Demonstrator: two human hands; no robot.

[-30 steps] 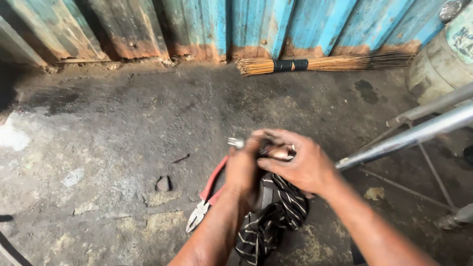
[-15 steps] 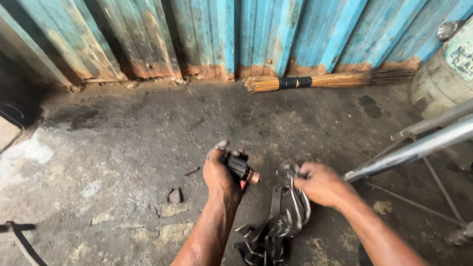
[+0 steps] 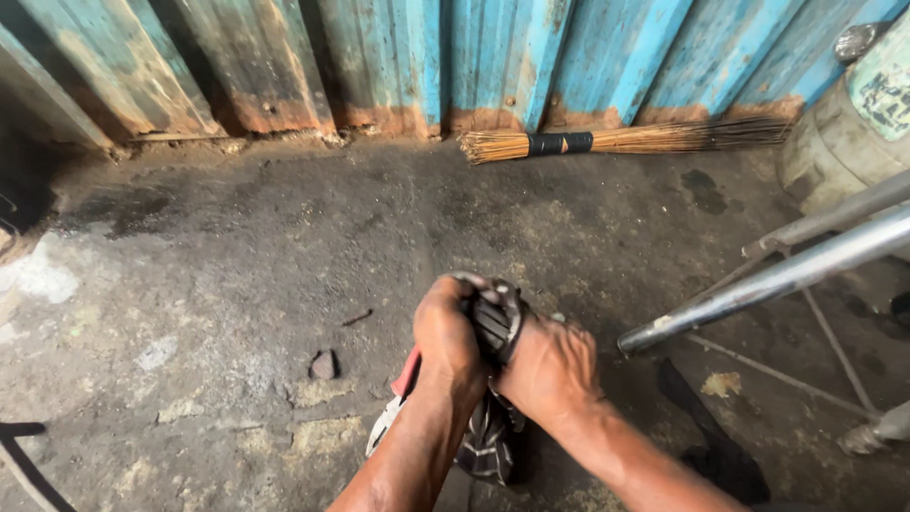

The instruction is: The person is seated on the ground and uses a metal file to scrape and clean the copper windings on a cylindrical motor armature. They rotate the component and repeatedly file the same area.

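Dirty concrete floor (image 3: 237, 246), both hands (image 3: 502, 351) together, clamped on striped cloth (image 3: 493, 327)

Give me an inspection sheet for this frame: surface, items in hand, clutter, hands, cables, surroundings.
Surface: stained, dusty concrete floor.
Items in hand: dark striped cloth, bunched between both hands; red-handled pliers below them.
Clutter: small stone, scattered debris.
Hands: left hand and right hand both clenched on the cloth.
Cables: nothing seen.
Surroundings: blue corrugated wall, broom lying at its foot, metal tube, drum.
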